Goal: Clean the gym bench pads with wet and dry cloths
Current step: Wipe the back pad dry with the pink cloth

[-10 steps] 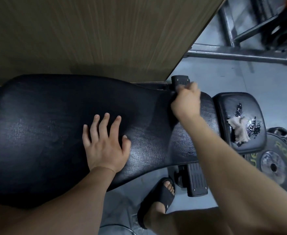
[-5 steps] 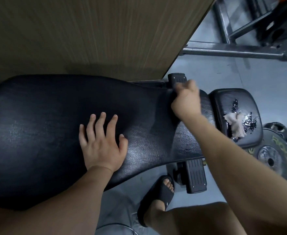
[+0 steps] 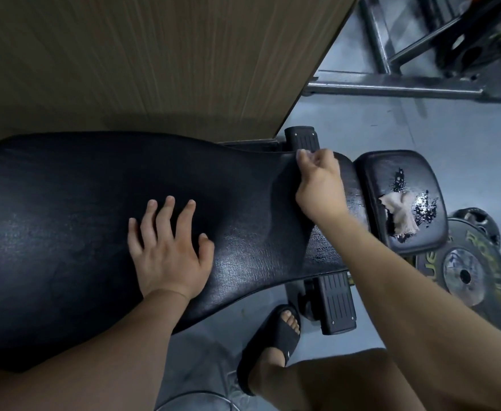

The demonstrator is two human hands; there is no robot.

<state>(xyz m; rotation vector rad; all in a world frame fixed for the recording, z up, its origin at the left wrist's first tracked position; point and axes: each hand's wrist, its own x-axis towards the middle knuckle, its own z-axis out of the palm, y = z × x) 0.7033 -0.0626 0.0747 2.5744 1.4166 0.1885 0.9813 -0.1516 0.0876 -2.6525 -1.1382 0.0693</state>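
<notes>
The large black bench pad (image 3: 65, 218) fills the left and middle of the frame. It is wide at the left and narrows toward the right, and its grained vinyl is glossy. The left hand (image 3: 169, 256) lies flat on its centre with the fingers spread wide. The right hand (image 3: 320, 188) sits at the pad's narrow end with the fingers curled over the far edge; whether they hold anything cannot be told. Just right of it, a small pad (image 3: 391, 167) has shiny, scuffed patches and carries a crumpled pale cloth (image 3: 400, 215).
</notes>
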